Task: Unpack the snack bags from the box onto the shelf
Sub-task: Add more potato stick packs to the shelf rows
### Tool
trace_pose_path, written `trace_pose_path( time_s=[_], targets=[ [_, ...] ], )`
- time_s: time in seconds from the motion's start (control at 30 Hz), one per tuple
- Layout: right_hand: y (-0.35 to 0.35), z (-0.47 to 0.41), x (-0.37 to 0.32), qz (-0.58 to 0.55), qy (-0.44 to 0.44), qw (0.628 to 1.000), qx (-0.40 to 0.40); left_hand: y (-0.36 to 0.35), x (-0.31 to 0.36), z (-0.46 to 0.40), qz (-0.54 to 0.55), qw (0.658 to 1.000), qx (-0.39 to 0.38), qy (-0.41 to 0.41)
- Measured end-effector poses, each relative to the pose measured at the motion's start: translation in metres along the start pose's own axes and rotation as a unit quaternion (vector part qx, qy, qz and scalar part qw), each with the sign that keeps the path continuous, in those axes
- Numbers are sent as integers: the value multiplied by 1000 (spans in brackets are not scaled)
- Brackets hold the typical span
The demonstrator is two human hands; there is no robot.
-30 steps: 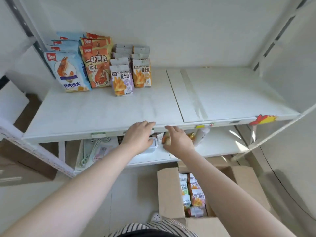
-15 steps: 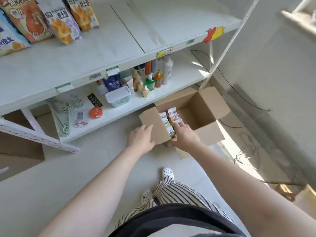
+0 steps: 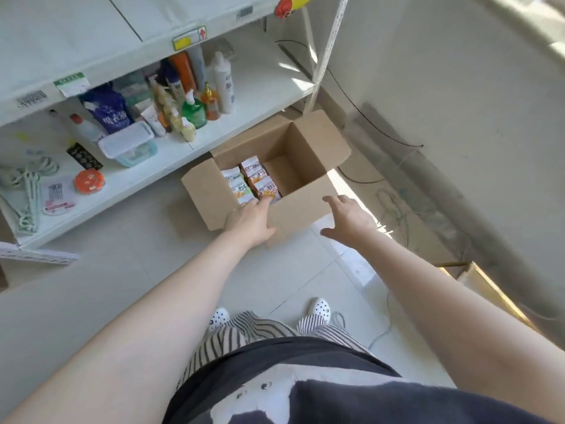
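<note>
An open cardboard box [image 3: 308, 148] stands on the floor in front of the shelving. Several small snack bags [image 3: 256, 179] stand packed in its left half; the right half shows bare cardboard. My left hand [image 3: 249, 220] reaches over the box's near wall, its straight fingertips touching the nearest bags. My right hand [image 3: 347, 218] hovers spread just outside the near right wall of the box and holds nothing. The white upper shelf [image 3: 76, 41] fills the top left; the bags that stand on it are out of frame.
The lower shelf [image 3: 263, 84] holds bottles [image 3: 223, 84], a blue pouch [image 3: 107, 110], a clear lidded container [image 3: 128, 145], an orange disc [image 3: 89, 181] and hangers. A white upright post [image 3: 324, 53] rises right of the box. Cables trail along the wall. My feet stand on pale floor tiles.
My view has dropped from the upper shelf to the floor box. Both hands came down from the shelf edge; the left now reaches the bags and the right has drawn out and to the right.
</note>
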State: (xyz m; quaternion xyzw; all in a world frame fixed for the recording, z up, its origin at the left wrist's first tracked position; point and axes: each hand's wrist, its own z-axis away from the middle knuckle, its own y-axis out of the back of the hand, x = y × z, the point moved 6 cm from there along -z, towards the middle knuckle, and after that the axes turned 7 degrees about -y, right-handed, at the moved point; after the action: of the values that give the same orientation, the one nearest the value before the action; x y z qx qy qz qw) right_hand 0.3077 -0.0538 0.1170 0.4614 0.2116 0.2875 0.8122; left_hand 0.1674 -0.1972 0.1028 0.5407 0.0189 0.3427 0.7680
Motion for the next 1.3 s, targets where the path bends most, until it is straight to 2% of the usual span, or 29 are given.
trace_pose_path(
  time_s=[0.23,0.43,0.77,0.93,1.17,1.3],
  targets=[
    [17,-31,112,13,10,1000,-5,-38,81,-57,8,1000,-6,29],
    [34,-75,139,-1,25,1000,-18,-34,100,-86,11,999,-1,50],
    [83,-195,109,-12,92,996,-17,-6,54,-176,45,990,-29,132],
    [111,-251,86,-13,125,992,-31,15,29,-208,72,981,-10,182],
    [114,-333,33,44,208,973,-93,14,-12,-226,163,939,37,299],
    [90,-379,4,71,244,959,-128,-10,-29,-247,199,918,58,339]
  ],
)
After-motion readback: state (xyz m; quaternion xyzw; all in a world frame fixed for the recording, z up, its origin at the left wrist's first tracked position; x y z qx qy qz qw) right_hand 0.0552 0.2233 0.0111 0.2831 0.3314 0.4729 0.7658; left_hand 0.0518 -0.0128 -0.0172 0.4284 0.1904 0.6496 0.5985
